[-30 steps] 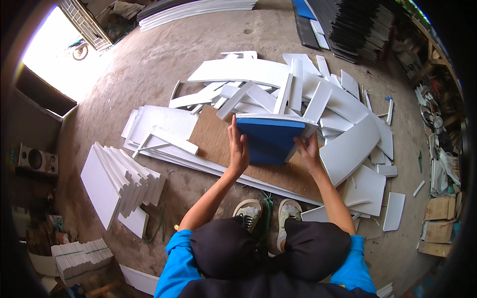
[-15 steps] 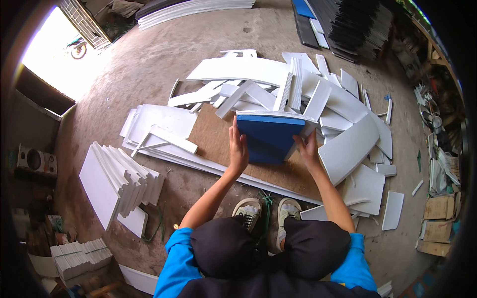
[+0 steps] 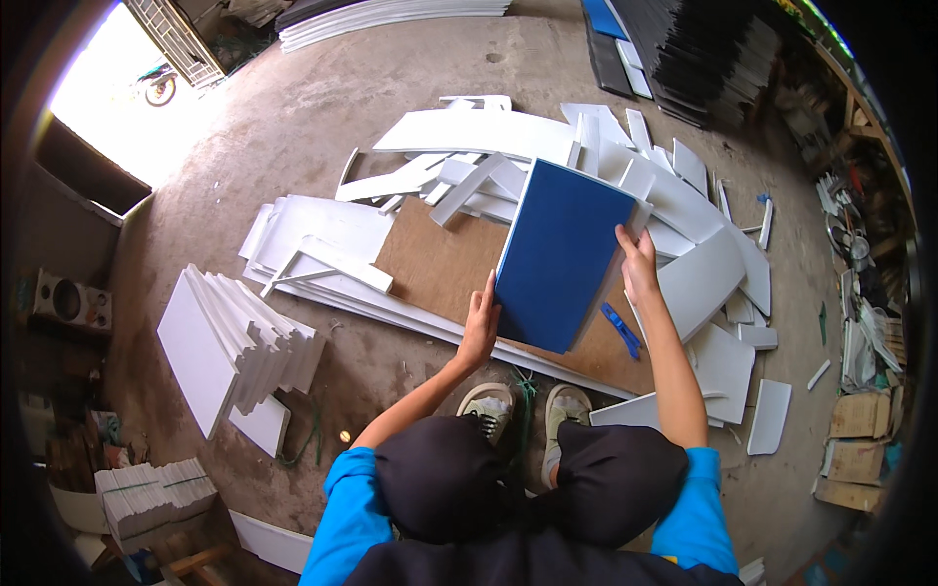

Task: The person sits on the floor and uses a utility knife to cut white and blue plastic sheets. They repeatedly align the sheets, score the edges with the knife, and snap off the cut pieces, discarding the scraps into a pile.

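I saw the left hand [image 3: 480,329], fingers upward, holding the blue board [image 3: 562,259] low on its left edge. The right hand [image 3: 639,266], reaching farther, gripped the opposite edge.

At seven o'clock, the left sleeve [image 3: 354,500] is bright blue and short, its wrinkled hem bunched near the elbow; the right sleeve [image 3: 696,508], between four and five, matches. Left forearm [image 3: 415,402] and right forearm [image 3: 676,386] are bare, as are the left fingers [image 3: 486,301] and right fingers [image 3: 630,240]. Black trousers [image 3: 445,479] round smoothly over both knees, and dark cloth fills six o'clock at the lower edge. A small yellow patch [image 3: 669,560] shows at five. The left sneaker [image 3: 486,398], at six, is pale with dark laces; the right sneaker [image 3: 563,420], at five, is likewise pale.
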`<state>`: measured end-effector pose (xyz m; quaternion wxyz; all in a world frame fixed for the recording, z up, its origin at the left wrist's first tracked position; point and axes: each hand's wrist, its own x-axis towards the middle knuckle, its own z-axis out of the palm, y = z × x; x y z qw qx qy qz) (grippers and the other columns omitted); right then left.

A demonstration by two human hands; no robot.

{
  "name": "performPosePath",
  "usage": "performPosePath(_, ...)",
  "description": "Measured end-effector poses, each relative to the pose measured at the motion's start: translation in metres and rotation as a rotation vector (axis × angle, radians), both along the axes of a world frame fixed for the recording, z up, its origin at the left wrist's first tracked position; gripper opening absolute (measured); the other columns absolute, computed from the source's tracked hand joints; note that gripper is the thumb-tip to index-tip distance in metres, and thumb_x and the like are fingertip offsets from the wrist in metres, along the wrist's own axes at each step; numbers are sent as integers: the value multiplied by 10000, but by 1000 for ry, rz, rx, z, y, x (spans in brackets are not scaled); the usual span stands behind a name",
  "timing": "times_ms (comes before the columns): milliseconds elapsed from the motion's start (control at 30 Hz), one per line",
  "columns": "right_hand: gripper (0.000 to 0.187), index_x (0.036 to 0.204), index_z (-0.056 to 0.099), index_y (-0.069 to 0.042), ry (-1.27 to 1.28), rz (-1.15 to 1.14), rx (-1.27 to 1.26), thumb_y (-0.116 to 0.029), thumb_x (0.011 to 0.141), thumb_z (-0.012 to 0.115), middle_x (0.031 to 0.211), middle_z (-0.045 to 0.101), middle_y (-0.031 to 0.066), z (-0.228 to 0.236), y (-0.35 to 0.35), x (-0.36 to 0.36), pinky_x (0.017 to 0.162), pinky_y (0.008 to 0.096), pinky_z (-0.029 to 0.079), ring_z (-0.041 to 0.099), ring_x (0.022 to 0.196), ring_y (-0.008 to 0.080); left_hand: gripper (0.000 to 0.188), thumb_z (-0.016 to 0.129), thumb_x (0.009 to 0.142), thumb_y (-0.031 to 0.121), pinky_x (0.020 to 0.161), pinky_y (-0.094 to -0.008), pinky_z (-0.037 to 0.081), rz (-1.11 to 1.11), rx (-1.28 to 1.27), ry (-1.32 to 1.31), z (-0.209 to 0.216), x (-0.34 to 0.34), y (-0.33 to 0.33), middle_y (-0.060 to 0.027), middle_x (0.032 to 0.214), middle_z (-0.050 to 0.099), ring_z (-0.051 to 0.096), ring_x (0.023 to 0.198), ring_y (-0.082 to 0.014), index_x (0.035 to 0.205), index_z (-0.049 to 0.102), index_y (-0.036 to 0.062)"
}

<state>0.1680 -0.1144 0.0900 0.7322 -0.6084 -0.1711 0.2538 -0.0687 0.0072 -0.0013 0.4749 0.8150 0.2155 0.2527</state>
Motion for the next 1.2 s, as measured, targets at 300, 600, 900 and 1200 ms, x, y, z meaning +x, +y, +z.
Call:
performPosePath(300, 578, 1197, 364, -51, -687, 83, -506, -194, 736, 682, 1009, 412, 136, -129, 0, -17, 768, 363, 417, 465, 838, 238, 497, 379, 929, 137, 872, -321, 348, 224, -296, 117, -50, -34, -36, -166, 988, 426, 442, 908, -250, 1391, 196, 121)
performPosePath(600, 646, 1254, 310, -57, -606, 224, -516, -69, 713, 662, 1134, 368, 177, -141, 0, -72, 915, 398, 355, 415, 1038, 327, 511, 395, 914, 135, 839, -355, 370, 273, -356, 364, -55, -43, -36, -188, 938, 426, 455, 864, -269, 1387, 202, 129)
performPosePath(900, 575, 1254, 316, -64, -615, 95, -566, -99, 770, 624, 1088, 418, 150, -118, 13, -17, 853, 379, 381, 427, 979, 272, 499, 384, 923, 160, 912, -357, 340, 182, -433, 235, -47, 13, -21, -222, 1088, 430, 447, 992, -297, 1387, 204, 121)
performPosePath(1200, 384, 1103, 404, -12, -529, -75, -496, -65, 777, 600, 870, 506, 96, -154, 53, 29, 670, 309, 466, 531, 712, 180, 501, 349, 938, 158, 891, -316, 334, 421, -254, 165, -49, -34, -6, -136, 1024, 414, 427, 925, -217, 1403, 163, 152)
